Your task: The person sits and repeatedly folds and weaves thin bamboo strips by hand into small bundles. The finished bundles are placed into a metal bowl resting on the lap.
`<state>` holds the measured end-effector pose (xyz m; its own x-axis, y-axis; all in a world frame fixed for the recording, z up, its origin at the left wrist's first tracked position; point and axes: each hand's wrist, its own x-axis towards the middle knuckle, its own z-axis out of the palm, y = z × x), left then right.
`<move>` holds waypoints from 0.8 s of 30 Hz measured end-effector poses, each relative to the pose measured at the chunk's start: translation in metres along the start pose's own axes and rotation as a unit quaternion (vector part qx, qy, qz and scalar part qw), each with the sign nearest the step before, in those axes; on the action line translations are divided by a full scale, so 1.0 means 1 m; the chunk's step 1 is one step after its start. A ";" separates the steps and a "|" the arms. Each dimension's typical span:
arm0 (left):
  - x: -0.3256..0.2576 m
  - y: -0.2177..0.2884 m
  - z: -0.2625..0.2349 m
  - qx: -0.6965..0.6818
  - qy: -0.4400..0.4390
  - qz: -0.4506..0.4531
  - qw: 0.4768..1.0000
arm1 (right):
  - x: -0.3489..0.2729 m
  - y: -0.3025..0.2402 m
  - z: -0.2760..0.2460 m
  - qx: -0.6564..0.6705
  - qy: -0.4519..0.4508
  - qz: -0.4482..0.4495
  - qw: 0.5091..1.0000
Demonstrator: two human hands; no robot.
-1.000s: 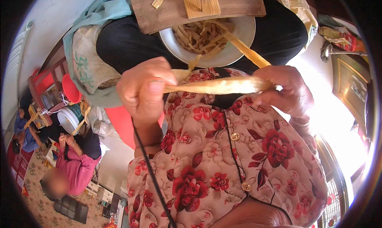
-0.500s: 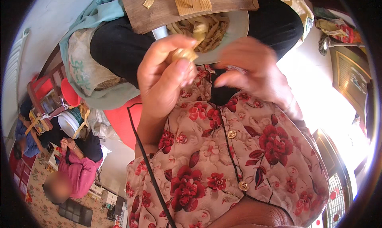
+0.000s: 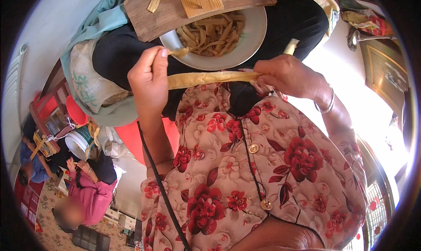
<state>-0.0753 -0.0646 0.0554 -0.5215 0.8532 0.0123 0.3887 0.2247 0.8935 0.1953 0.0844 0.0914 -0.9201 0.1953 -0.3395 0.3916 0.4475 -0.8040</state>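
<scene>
A long, flat, pale yellow strip is stretched level between my two hands, in front of my floral shirt. My left hand is closed on one end, and a short curled tip pokes out above its thumb. Closed round the other end is my right hand, with a pale stub standing up past the knuckles. What the strip is made of cannot be told. Just beyond, a white basin rests at my lap with several similar yellowish strips inside.
Across the basin's far side lies a wooden board bearing a lighter wood block and small offcuts. A pale sack stands by my left leg. Further left, a person in pink and another in blue sit near a white bucket.
My hands have moved apart, left hand leftward and right hand rightward. The yellow piece bunched in my left hand is now drawn out as a long strip between both.
</scene>
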 end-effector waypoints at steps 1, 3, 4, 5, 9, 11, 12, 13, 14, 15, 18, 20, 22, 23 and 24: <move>0.000 -0.003 0.001 0.053 -0.011 0.006 0.999 | -0.005 0.000 0.001 -0.020 -0.005 0.013 1.000; 0.000 -0.006 0.002 0.160 -0.030 0.017 0.986 | -0.014 0.012 0.005 -0.115 0.024 0.013 0.993; -0.001 -0.004 0.001 0.219 -0.016 0.021 0.975 | -0.020 0.016 0.004 -0.142 0.023 0.032 0.989; -0.001 -0.007 -0.001 0.265 -0.023 0.022 0.964 | -0.022 0.018 0.003 -0.170 0.021 0.052 0.984; -0.004 -0.017 -0.003 0.374 -0.076 0.036 0.924 | -0.022 0.011 0.015 0.086 -0.001 0.102 0.991; -0.004 -0.016 0.003 0.415 -0.105 0.075 0.901 | -0.012 0.017 0.031 0.218 -0.013 0.201 0.955; -0.005 -0.018 0.006 0.445 -0.113 0.104 0.883 | -0.010 0.037 0.048 0.174 0.051 0.147 0.972; -0.005 -0.019 0.011 0.474 -0.121 0.133 0.862 | -0.013 0.050 0.059 0.147 0.064 0.142 0.977; -0.005 -0.021 0.023 0.457 -0.054 0.214 0.862 | -0.012 0.058 0.066 0.122 0.076 0.135 0.980; 0.002 -0.024 0.036 0.419 -0.059 0.283 0.861 | -0.013 0.060 0.072 0.101 0.099 0.137 0.981; -0.012 -0.048 0.062 0.395 -0.211 0.195 0.873 | -0.006 0.063 0.062 0.052 0.090 0.119 0.987; -0.012 -0.066 0.071 0.422 -0.253 0.169 0.854 | 0.005 0.070 0.063 -0.046 0.136 0.088 0.986; -0.007 -0.068 0.076 0.397 -0.246 0.152 0.871 | 0.021 0.071 0.062 -0.100 0.155 0.082 0.980; -0.006 -0.067 0.077 0.386 -0.241 0.143 0.879 | 0.032 0.074 0.064 -0.116 0.157 0.072 0.978; -0.004 -0.066 0.078 0.392 -0.247 0.139 0.875 | 0.046 0.080 0.067 -0.131 0.160 0.059 0.977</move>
<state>-0.0399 -0.0464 -0.0385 -0.0074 0.9820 -0.1886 0.9512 0.0651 0.3017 0.1839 0.0708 -0.0210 -0.8367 0.5027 -0.2174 0.5205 0.6062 -0.6014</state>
